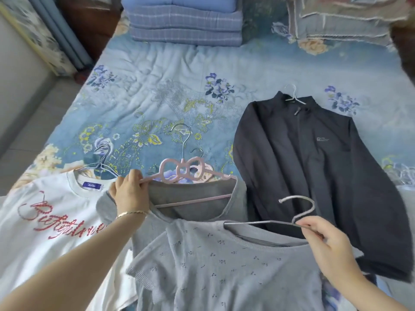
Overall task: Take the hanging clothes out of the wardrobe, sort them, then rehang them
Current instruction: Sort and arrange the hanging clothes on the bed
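Note:
Several garments lie on hangers on the bed. My left hand (131,193) grips the left arm of a pink bow-shaped hanger (183,170) that carries a plain grey top (190,204). My right hand (324,242) pinches a grey wire hanger (296,209) holding a grey-blue knit top with small flowers (215,265), which overlaps the plain grey top. A white T-shirt with red lettering (49,212) lies at the left on a metal hanger. A dark zip jacket (314,173) lies at the right on a white hanger.
The blue floral bedspread (170,86) stretches bare beyond the clothes. Folded blue blankets (186,21) are stacked at the head, and a grey quilted pillow (341,19) sits far right. The floor (27,104) runs along the bed's left edge.

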Action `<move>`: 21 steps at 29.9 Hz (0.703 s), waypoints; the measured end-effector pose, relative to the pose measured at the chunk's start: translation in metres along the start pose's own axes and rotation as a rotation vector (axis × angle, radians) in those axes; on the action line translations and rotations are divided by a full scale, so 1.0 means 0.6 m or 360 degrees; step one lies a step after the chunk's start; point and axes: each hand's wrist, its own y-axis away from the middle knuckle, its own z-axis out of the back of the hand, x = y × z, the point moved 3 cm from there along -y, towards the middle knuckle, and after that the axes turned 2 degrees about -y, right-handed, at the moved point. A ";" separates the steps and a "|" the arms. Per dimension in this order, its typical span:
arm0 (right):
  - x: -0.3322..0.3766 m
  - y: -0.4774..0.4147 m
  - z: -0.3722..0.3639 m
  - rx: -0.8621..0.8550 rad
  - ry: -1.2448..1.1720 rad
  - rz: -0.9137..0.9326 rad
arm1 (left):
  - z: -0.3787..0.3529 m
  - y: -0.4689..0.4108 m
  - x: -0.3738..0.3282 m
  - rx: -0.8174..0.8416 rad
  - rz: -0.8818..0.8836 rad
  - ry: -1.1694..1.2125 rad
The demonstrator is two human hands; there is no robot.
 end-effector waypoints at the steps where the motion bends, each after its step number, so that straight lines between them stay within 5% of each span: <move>1: 0.009 0.014 0.017 0.0013 -0.0013 0.0013 | 0.038 0.011 -0.001 -0.0079 0.0052 0.0058; 10: 0.059 0.126 0.198 -0.0083 0.0088 0.0022 | 0.378 0.147 -0.022 -0.0827 0.0446 0.0543; 21: 0.196 0.186 0.415 -0.0415 0.0158 0.0081 | 0.565 0.360 -0.105 -0.0921 0.0381 0.0589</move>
